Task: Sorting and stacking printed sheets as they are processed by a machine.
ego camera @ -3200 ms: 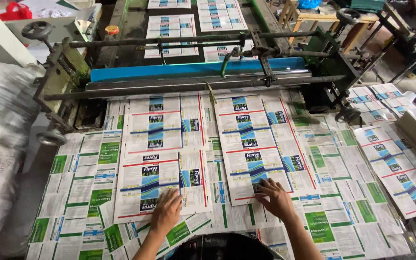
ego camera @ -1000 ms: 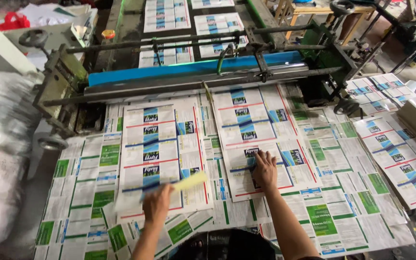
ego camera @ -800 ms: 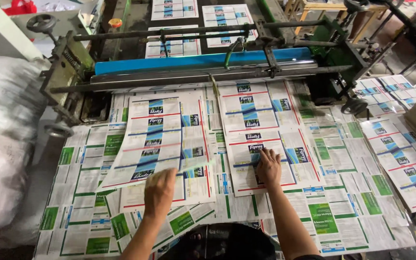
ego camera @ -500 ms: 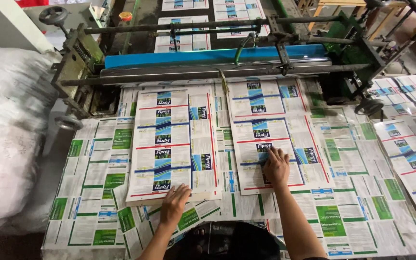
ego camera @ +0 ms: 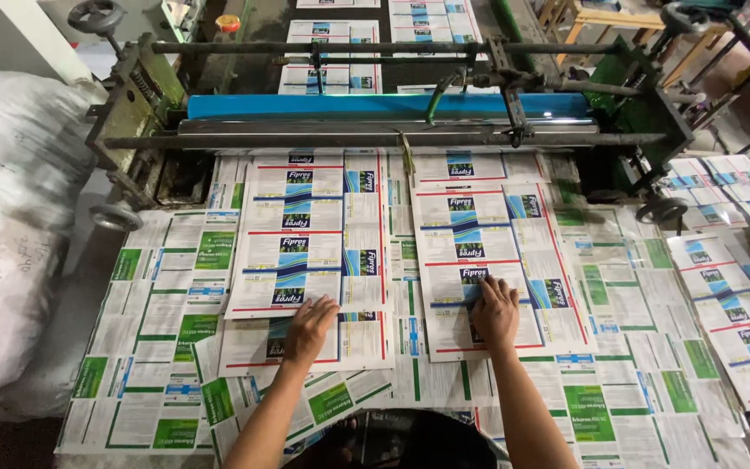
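Note:
Two stacks of printed white sheets with red lines and blue-and-black labels lie side by side below a machine's blue roller (ego camera: pixel 384 106). My left hand (ego camera: pixel 308 329) lies flat, fingers spread, on the lower edge of the left stack (ego camera: pixel 310 234). My right hand (ego camera: pixel 495 310) presses flat on the lower part of the right stack (ego camera: pixel 488 234). Neither hand grips anything. Both forearms reach up from the bottom of the view.
The table (ego camera: pixel 167 347) is covered with green-and-white printed sheets. More red-lined sheets (ego camera: pixel 731 304) lie at the right. A large white sack (ego camera: pixel 6 226) fills the left side. The machine's metal frame with handwheels (ego camera: pixel 95 16) spans the back.
My left hand had lifted a sheet on the left stack; it has laid it down and now rests flat on it. My right hand has stayed on the right stack.

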